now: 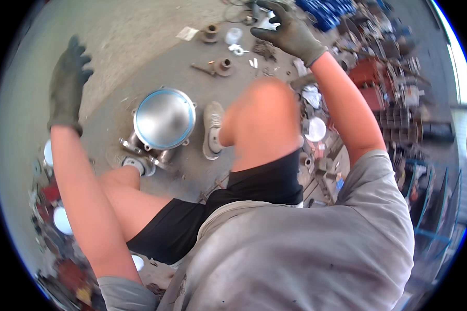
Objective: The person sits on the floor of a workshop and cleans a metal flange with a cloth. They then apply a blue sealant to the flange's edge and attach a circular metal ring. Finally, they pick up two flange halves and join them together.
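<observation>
My left hand (67, 83), in a dark work glove, is raised out to the left over bare concrete, fingers spread, holding nothing. My right hand (288, 28), also gloved, reaches far forward toward small metal parts (264, 49) on the floor at the top; its fingers are curled and I cannot tell whether they grip anything. Between my knees on the floor sits a round metal housing with a shiny domed lid (164, 119) and pipe fittings (140, 150) at its lower left. My shoe (211, 129) stands just right of it.
Flanged fittings (220, 66) and a white ring (233, 36) lie on the concrete ahead. Piles of metal scrap, red parts (371, 78) and blue items (327, 10) crowd the right side. More clutter with white discs (62, 220) lies at the left.
</observation>
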{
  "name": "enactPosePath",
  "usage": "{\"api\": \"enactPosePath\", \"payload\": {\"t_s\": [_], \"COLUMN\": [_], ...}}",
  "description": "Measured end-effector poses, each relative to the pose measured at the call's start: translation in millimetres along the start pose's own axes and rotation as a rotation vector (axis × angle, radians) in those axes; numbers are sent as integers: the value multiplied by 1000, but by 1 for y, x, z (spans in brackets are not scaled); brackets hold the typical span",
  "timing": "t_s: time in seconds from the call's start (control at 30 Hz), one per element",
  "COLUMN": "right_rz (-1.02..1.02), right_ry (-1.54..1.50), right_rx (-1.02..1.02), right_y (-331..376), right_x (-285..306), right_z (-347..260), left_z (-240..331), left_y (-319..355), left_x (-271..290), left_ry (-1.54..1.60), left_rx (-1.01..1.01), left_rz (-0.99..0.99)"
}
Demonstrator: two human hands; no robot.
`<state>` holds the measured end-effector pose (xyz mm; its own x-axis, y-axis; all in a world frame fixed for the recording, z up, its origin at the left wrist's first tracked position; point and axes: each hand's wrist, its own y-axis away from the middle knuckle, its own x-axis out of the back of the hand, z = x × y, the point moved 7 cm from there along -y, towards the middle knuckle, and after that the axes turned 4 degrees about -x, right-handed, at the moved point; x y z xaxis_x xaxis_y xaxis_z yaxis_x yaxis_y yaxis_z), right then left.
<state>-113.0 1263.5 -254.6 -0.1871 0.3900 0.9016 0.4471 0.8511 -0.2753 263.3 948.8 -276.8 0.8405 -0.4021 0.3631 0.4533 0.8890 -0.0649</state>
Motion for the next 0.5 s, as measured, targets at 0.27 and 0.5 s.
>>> {"api": "enactPosePath", "payload": {"t_s": [0.27, 0.5], "right_rz": [47, -387], "right_ry": [73, -62], "right_rx": [-802, -1410], "right_y": [387, 530], "right_x": [-110, -239], "right_z": [188, 137], "left_z": [-15, -5], "left_y": [36, 86], "left_x": [-14, 51], "left_ry": [0, 295], "left_rx": [96, 178], "left_rz": [-38, 152]}}
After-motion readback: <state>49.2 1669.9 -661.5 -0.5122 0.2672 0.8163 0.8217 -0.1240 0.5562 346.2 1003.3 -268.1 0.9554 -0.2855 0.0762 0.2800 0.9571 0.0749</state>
